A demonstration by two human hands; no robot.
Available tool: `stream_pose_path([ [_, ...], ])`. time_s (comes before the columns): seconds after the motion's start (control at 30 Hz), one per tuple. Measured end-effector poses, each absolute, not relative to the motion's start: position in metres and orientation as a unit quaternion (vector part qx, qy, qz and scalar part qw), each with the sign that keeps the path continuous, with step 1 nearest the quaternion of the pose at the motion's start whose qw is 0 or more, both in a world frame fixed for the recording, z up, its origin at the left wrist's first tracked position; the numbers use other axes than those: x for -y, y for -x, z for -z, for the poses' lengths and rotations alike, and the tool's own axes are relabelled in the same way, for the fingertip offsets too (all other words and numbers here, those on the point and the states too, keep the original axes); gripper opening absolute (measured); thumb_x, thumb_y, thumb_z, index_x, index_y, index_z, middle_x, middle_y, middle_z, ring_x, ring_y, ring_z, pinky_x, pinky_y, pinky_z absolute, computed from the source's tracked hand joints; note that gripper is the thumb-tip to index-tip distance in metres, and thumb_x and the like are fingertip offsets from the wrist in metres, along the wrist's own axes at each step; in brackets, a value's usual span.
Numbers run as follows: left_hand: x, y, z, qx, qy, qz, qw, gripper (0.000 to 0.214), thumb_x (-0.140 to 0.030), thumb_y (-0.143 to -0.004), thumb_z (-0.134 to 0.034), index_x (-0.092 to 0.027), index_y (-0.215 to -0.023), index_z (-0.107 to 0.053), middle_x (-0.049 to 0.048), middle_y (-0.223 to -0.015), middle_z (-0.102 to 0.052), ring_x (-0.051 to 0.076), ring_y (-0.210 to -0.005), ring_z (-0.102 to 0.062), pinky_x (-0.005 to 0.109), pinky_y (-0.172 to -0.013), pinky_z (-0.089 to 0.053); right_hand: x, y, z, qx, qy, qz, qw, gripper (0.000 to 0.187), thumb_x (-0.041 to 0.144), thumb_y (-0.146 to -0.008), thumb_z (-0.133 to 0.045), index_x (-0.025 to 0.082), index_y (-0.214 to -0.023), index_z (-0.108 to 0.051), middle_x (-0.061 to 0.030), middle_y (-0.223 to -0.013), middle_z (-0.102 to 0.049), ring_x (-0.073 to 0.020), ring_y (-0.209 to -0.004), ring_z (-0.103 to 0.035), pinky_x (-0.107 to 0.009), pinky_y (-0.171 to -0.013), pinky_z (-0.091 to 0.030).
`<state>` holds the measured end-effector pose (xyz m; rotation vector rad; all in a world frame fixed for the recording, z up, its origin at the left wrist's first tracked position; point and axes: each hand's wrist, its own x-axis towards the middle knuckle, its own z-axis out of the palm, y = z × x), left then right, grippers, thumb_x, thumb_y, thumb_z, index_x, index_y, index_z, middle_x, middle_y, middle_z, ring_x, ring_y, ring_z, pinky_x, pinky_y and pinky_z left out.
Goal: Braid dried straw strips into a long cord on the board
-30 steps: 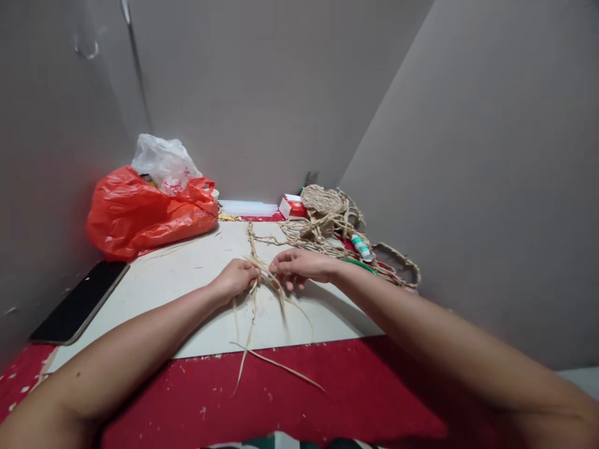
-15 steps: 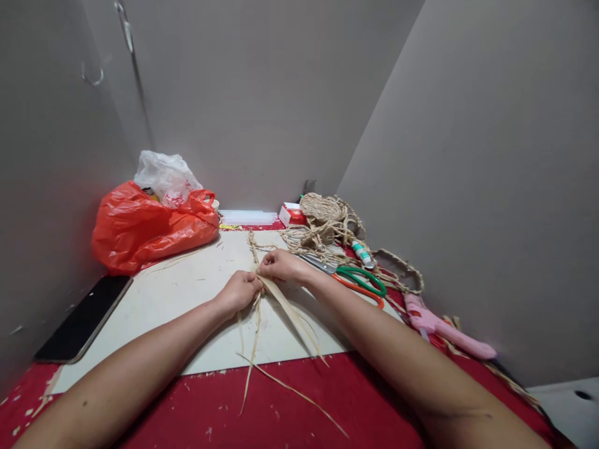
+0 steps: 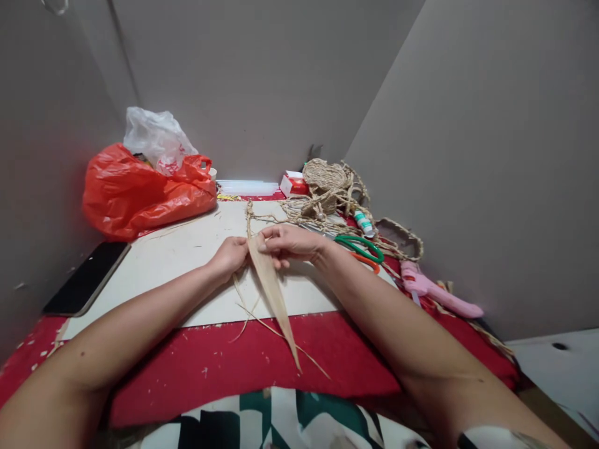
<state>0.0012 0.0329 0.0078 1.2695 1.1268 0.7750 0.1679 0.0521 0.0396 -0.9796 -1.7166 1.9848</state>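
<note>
A braided cord of dry husk runs down the white board toward my hands. My left hand is closed, its fingertips pinching the lower end of the cord. From there a broad pale husk strip hangs toward me, tapering to a point over the red cloth. My right hand grips the upper part of this strip between thumb and fingers. Thin loose strands trail below the left hand. Just past my right wrist lie scissors with green and orange handles, partly hidden.
An orange plastic bag and a phone are on the left. Coiled braided rope, a small tube and a pink glue gun lie on the right. Clear sticks and a red-white box sit at the back.
The view has tilted down, showing patterned clothing at the bottom. The broad husk strip is now spread flatter and hangs more toward me, with my right hand's fingers more opened around its top.
</note>
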Motion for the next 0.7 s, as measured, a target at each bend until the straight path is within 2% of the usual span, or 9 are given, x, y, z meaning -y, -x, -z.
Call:
stream_pose_path([
  [0.13, -0.028, -0.003, -0.012, -0.504, -0.502, -0.371, 0.597, 0.022, -0.026, -0.078, -0.053, -0.017, -0.058, -0.046, -0.0075, -0.036, -0.03, 0.003, -0.03, -0.019, 0.023, -0.038, -0.009, -0.051, -0.172, -0.039, 0.654, 0.38, -0.644, 0.109, 0.024, 0.031, -0.071, -0.068, 0.013, -0.077, -0.053, 0.0052, -0.051, -0.057, -0.0058, -0.04, -0.055, -0.013, -0.038, -0.042],
  [0.27, -0.026, -0.006, -0.014, -0.526, -0.491, -0.399, 0.569, 0.022, -0.026, -0.081, -0.048, -0.018, -0.06, -0.044, -0.0083, -0.037, -0.029, 0.004, -0.03, -0.02, 0.022, -0.038, -0.012, -0.053, -0.174, -0.038, 0.675, 0.398, -0.613, 0.098, 0.024, 0.03, -0.07, -0.068, 0.014, -0.074, -0.051, 0.0059, -0.051, -0.056, -0.0058, -0.041, -0.056, -0.013, -0.038, -0.041],
  [0.37, -0.027, -0.008, -0.008, -0.528, -0.506, -0.416, 0.54, 0.02, -0.029, -0.079, -0.05, -0.017, -0.063, -0.047, -0.008, -0.039, -0.033, 0.004, -0.032, -0.023, 0.02, -0.039, -0.018, -0.05, -0.17, -0.038, 0.68, 0.402, -0.604, 0.103, 0.023, 0.03, -0.071, -0.067, 0.014, -0.071, -0.05, 0.0054, -0.049, -0.056, -0.0063, -0.04, -0.055, -0.014, -0.038, -0.041],
  [0.53, -0.03, -0.009, 0.004, -0.522, -0.534, -0.439, 0.499, 0.021, -0.033, -0.077, -0.05, -0.015, -0.066, -0.052, -0.0018, -0.05, -0.053, 0.008, -0.043, -0.044, 0.02, -0.046, -0.032, -0.043, -0.16, -0.041, 0.679, 0.396, -0.608, 0.11, 0.023, 0.032, -0.072, -0.066, 0.013, -0.073, -0.053, 0.0033, -0.046, -0.058, -0.0071, -0.04, -0.055, -0.015, -0.041, -0.044],
  [0.7, -0.03, -0.01, 0.007, -0.532, -0.539, -0.443, 0.479, 0.022, -0.033, -0.077, -0.05, -0.015, -0.064, -0.052, -0.0012, -0.05, -0.054, 0.01, -0.045, -0.047, 0.021, -0.047, -0.034, -0.041, -0.157, -0.039, 0.669, 0.401, -0.615, 0.116, 0.025, 0.036, -0.074, -0.063, 0.013, -0.068, -0.054, 0.0006, -0.046, -0.06, -0.0083, -0.04, -0.056, -0.016, -0.04, -0.044],
])
